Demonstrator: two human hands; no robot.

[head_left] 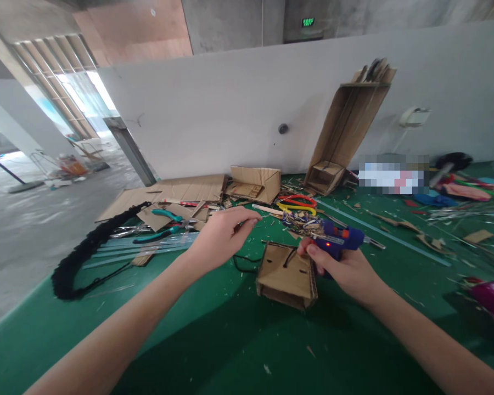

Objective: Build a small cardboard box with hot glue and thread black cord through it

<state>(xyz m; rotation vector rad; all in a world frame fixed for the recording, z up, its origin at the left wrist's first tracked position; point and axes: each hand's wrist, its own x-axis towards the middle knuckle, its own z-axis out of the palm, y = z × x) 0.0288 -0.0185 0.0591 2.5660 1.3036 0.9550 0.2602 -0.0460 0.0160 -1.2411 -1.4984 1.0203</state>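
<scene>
My right hand [346,269] is closed around a blue hot glue gun [333,237] with a small red light lit on its side. Its thumb and fingertips also come up against the edge of a small cardboard box [286,274], whose open side faces me. The box has small holes in its top face, and a black cord [247,264] runs from it. Left of the box, my left hand [230,233] hovers above the table with thumb and fingers pinched together. Whatever lies between those fingertips is too small to name.
Scissors with yellow handles [298,209], teal-handled pliers [160,233] and cardboard pieces [189,189] lie behind my hands. A tall cardboard structure [343,129] leans by the white partition. A black fuzzy strip [72,263] curves at left; a shiny magenta object [492,299] sits at right.
</scene>
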